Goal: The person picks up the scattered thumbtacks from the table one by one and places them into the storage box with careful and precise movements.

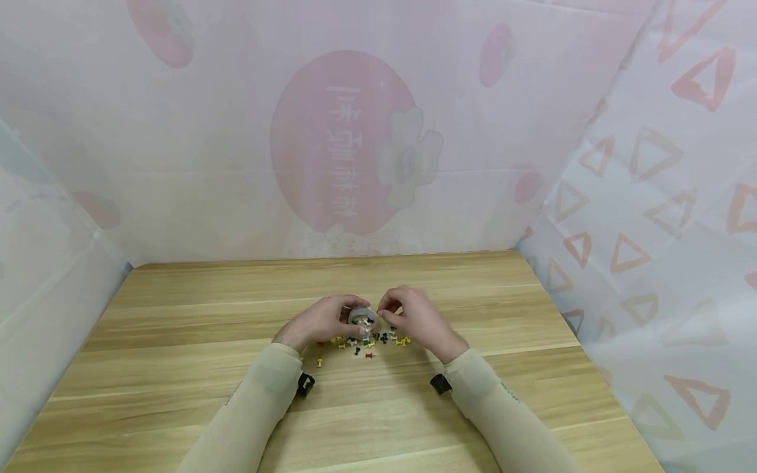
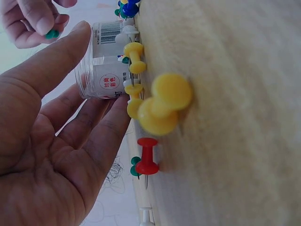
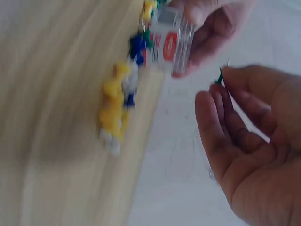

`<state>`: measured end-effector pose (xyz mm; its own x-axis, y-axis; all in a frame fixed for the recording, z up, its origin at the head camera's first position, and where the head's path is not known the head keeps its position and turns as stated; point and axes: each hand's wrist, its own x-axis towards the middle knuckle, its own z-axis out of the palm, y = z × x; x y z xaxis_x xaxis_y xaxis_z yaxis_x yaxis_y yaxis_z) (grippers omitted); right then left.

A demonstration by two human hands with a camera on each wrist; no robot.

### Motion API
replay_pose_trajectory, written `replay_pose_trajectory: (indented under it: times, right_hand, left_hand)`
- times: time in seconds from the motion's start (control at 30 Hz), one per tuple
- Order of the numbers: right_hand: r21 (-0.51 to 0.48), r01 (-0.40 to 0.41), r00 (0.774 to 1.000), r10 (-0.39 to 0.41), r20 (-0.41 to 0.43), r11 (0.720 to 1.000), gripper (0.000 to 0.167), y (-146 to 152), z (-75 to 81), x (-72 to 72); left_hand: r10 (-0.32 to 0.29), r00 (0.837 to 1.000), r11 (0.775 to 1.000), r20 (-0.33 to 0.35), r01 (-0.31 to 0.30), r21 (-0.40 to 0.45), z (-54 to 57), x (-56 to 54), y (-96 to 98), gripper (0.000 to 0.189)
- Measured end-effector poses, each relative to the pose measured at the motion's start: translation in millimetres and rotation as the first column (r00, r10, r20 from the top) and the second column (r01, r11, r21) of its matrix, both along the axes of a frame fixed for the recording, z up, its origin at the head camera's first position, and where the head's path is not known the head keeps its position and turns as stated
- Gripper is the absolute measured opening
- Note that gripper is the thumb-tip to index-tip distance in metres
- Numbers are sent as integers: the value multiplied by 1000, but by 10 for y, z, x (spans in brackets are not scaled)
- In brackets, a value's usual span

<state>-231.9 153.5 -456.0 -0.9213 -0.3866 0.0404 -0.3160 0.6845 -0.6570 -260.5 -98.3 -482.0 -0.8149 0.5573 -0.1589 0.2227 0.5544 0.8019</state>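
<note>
My left hand (image 1: 322, 320) grips a small clear plastic jar (image 2: 107, 70) with a printed label, thumb on one side and fingers on the other. Some push pins show inside its mouth in the head view. Between thumb and fingertip, my right hand (image 1: 418, 320) pinches a green push pin (image 3: 219, 76), held just right of the jar and above the table. Loose push pins lie around the jar, among them a red push pin (image 2: 147, 156) and a yellow push pin (image 2: 165, 103) close to my left hand.
The pins are scattered on a wood-grain table (image 1: 195, 328), mostly in front of the jar. A stray yellow push pin (image 1: 320, 362) lies nearer to me. Printed cloth walls (image 1: 236, 197) stand behind the table and at both sides.
</note>
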Motion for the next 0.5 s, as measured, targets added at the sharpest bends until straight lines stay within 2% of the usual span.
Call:
replay_pose_trajectory:
  times: [0.13,0.5]
  right_hand:
    - [-55,38,999,-36,28,998,5,-64,-65,28]
    - [-71,25,998,-21,53,997,10,-115,-155,38]
  left_hand:
    - [3,1000,1000,3,-3,-5,5,2,3,64]
    - [-7,1000,1000,-11,7,-7,5,7,5,62]
